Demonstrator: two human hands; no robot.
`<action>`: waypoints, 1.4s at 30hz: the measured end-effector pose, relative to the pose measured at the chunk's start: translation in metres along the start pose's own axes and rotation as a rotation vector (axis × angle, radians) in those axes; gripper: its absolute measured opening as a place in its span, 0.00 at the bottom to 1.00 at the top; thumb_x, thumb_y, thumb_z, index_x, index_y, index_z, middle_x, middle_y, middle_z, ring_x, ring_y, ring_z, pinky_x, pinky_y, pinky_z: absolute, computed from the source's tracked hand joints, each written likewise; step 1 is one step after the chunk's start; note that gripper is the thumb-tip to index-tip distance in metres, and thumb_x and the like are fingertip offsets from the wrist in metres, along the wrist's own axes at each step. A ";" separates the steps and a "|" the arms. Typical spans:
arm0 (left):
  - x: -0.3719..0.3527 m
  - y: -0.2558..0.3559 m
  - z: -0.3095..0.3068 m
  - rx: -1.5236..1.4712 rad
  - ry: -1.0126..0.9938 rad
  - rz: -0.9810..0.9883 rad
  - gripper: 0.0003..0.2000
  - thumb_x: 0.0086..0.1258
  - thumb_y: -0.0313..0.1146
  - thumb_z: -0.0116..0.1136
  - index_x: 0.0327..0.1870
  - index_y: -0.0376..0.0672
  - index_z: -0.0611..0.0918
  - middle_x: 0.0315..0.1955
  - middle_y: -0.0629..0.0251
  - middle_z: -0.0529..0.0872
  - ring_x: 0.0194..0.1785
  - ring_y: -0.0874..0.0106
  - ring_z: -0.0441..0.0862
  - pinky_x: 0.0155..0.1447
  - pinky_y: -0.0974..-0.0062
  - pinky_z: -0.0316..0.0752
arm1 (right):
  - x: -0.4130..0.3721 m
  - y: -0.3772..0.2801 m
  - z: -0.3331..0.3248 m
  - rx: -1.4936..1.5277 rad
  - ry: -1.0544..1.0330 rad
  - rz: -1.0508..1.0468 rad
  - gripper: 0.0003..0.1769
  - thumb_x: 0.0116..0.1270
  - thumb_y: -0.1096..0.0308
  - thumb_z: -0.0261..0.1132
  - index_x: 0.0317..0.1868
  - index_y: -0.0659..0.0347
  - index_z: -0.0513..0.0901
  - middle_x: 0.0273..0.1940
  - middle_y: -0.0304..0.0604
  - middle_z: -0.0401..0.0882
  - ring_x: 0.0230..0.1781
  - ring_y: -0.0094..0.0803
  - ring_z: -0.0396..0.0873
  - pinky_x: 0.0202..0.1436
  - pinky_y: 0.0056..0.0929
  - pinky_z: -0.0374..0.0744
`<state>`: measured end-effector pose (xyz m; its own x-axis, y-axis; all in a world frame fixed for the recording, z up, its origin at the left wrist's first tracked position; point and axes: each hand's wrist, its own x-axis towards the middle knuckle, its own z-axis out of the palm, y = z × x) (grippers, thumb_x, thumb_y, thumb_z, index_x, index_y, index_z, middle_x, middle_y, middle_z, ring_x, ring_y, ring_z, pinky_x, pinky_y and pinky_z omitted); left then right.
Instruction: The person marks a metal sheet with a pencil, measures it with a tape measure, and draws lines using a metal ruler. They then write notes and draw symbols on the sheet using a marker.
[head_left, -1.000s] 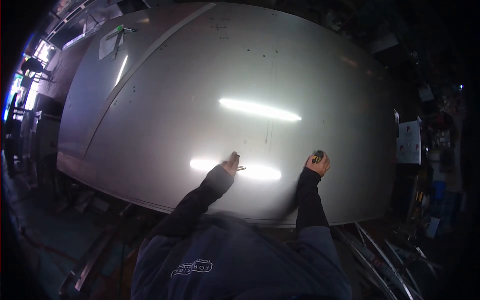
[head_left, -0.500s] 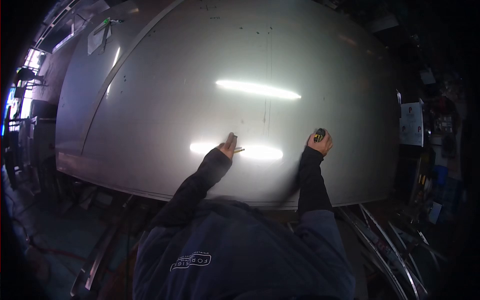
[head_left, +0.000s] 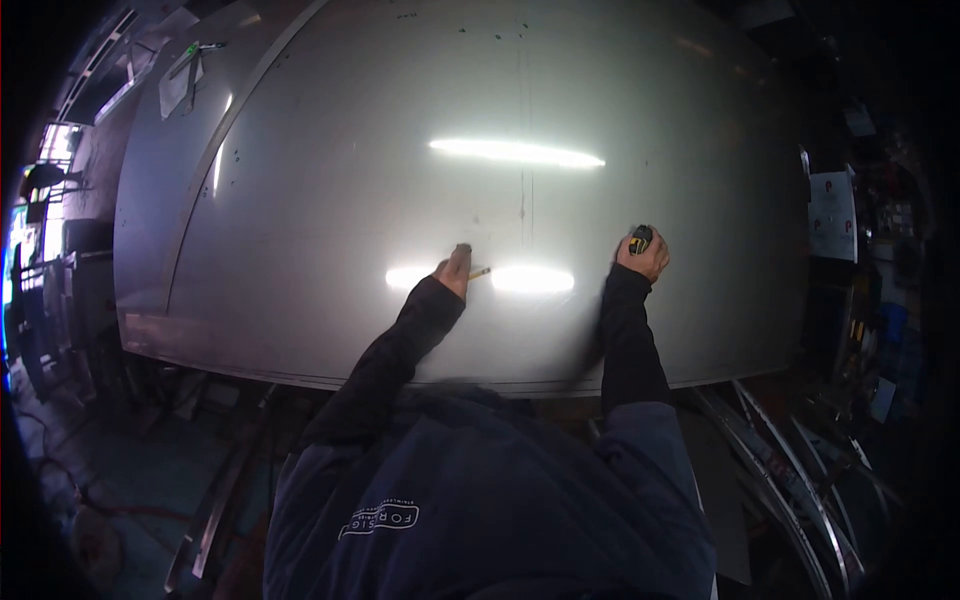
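Note:
My right hand [head_left: 652, 262] is wrapped round a black and yellow tape measure [head_left: 640, 240], held over the large grey metal sheet [head_left: 330, 200]. To its left, my left hand [head_left: 455, 272] is closed on a thin yellowish stick with a dark end [head_left: 480, 273], which pokes out to the right like a pencil. Thin dark lines [head_left: 523, 190] run up the sheet between and beyond my hands.
A long flat metal strip [head_left: 205, 170] lies along the sheet's left side. Beyond it are a pale piece with a tool [head_left: 190, 75] at the far left. Printed white sheets [head_left: 833, 215] stand at right; metal profiles [head_left: 770, 480] lie below the near edge.
The view has shifted, so the sheet and both hands appear slightly higher. Both hands keep their hold on the same things.

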<state>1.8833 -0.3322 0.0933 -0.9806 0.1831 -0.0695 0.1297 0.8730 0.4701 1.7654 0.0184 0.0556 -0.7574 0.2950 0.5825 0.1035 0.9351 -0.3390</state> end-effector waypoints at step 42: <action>0.141 0.039 -0.014 0.296 -0.065 0.386 0.22 0.61 0.21 0.54 0.59 0.38 0.79 0.61 0.59 0.77 0.39 0.59 0.74 0.44 0.68 0.81 | 0.055 0.023 -0.009 0.194 -0.243 -0.253 0.22 0.49 0.71 0.70 0.48 0.59 0.82 0.46 0.48 0.80 0.49 0.48 0.78 0.53 0.46 0.79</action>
<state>1.7476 -0.2782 0.1143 -0.8426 0.5385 0.0011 0.5274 0.8249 0.2032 1.7318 0.0577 0.0862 -0.8764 -0.0170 0.4813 -0.2119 0.9110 -0.3538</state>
